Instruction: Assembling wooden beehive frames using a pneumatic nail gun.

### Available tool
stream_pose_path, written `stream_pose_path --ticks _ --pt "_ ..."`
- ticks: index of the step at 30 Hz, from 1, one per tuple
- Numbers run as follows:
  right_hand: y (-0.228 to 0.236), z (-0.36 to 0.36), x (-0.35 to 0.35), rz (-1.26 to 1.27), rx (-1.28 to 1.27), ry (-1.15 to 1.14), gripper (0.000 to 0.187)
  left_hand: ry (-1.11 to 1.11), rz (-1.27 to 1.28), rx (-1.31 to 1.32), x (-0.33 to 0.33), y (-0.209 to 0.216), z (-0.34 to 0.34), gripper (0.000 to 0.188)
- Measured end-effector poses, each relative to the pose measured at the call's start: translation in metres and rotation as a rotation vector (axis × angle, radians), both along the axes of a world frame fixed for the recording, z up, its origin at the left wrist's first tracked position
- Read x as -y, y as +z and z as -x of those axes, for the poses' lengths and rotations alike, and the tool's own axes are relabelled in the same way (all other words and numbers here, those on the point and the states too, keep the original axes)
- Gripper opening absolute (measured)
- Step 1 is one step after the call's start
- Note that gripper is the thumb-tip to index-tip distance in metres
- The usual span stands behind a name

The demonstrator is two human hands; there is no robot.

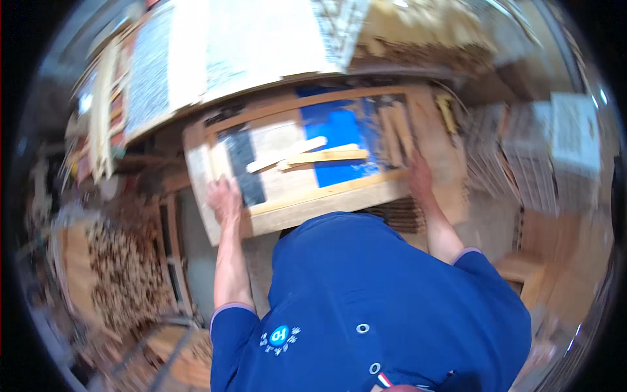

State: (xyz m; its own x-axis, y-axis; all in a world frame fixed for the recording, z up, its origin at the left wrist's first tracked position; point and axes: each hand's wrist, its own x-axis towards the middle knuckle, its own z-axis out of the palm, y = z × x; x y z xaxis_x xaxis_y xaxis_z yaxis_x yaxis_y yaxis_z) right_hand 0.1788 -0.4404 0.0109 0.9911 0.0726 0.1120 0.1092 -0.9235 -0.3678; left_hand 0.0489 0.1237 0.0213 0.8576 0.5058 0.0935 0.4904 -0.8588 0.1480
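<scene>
- The left hand (224,199) lies on the near left corner of a shallow wooden tray (324,204); the fingers curl over the tray's rim, gripping it.
- The right hand (420,175) rests at the near right corner of the same tray, palm down against the frame; the picture is blurred there, so I cannot tell whether its fingers close round the wood or merely press on it.
- The tray sits tilted on a wooden workbench (450,150), its left end nearer the person than its right, and takes up most of the bench's middle.
- Inside the tray, a blue sheet (339,127) covers the right half of the floor and a dark strip (245,163) lies near the left wall.
- A pale flat stick (287,153) and a yellowish wooden slat (326,157) lie across the tray's middle, the stick's right end overlapping the slat's left end.
- Several short wooden pieces (395,127) lean together by the tray's right wall, just beyond the right hand.
- A big pale board (261,39) lies along the far edge of the workbench, well apart from both hands.
- A heap of wood chips (121,274) fills a bin off the left edge, below the left forearm's side.
- The person wears a blue short-sleeved shirt (366,294).
</scene>
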Motion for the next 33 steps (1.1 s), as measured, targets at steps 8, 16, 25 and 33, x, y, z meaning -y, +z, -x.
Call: stream_pose_path --ticks 8,16,25,33 --pt "0.016 -0.056 -0.034 0.334 -0.162 -0.098 0.039 -0.520 0.343 0.220 0.127 -0.019 0.013 0.026" --pt "0.029 -0.041 -0.043 0.295 -0.075 -0.121 0.040 -0.648 0.320 0.221 0.162 -0.022 0.014 0.029" --pt "0.018 -0.037 0.057 -0.039 -0.205 -0.260 0.043 -0.625 0.282 0.186 0.166 -0.018 0.012 0.028" --pt "0.022 -0.170 0.135 0.201 -0.152 -0.194 0.068 -0.406 0.229 0.226 0.216 -0.032 -0.004 0.022"
